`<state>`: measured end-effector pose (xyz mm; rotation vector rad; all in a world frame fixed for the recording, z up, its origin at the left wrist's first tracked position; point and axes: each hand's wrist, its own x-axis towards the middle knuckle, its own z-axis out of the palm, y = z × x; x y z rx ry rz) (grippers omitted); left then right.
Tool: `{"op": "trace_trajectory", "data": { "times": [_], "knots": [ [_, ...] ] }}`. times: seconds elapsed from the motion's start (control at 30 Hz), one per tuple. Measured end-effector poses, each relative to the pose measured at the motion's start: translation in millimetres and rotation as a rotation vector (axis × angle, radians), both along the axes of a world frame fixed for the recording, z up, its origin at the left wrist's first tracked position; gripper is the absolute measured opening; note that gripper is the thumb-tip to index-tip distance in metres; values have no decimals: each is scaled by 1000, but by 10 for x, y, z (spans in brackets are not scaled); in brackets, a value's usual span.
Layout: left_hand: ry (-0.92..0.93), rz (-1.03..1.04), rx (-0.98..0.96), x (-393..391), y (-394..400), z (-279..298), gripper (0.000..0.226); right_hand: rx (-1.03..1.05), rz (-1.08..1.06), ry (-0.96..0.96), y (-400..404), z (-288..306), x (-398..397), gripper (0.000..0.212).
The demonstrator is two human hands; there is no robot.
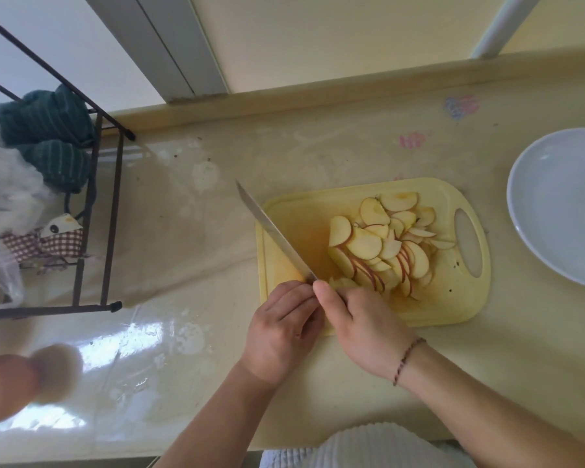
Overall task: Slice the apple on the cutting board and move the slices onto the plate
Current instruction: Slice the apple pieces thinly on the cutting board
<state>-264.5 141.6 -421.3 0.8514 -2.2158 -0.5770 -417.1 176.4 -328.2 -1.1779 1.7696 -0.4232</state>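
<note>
My right hand (362, 329): fingers curled round knife (276, 236) handle, thumb along top; handle itself hidden. My left hand (284, 329): fingertips bunched together at base of blade, touching it; cannot tell if they pinch anything. Long steel blade points far-left, over left part of cutting board (460, 298). Board pale yellow plastic, rounded corners, oval grip hole at right. Apple slices (382, 244), thin half-moons with red skin edges, heaped mid-board. Smooth white round plate (534, 197) right of board, apart. Glossy cream tabletop (183, 265). No readable writing.
</note>
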Motion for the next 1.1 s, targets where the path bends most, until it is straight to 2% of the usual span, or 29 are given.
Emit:
{"op": "trace_trajectory", "data": {
  "times": [0.17,0.47,0.73,1.1],
  "knots": [
    [-15,9,-44,1,17,22,10,32,-49,-121,170,-5,-148,63],
    [3,27,-24,2,28,44,4,56,-29,-153,349,58,-166,61],
    [-12,22,-3,-5,19,49,4,85,7,-84,387,85,-109,66],
    [-24,11,23,-14,17,42,9,49,11,-3,211,32,1,60]
  ]
}}
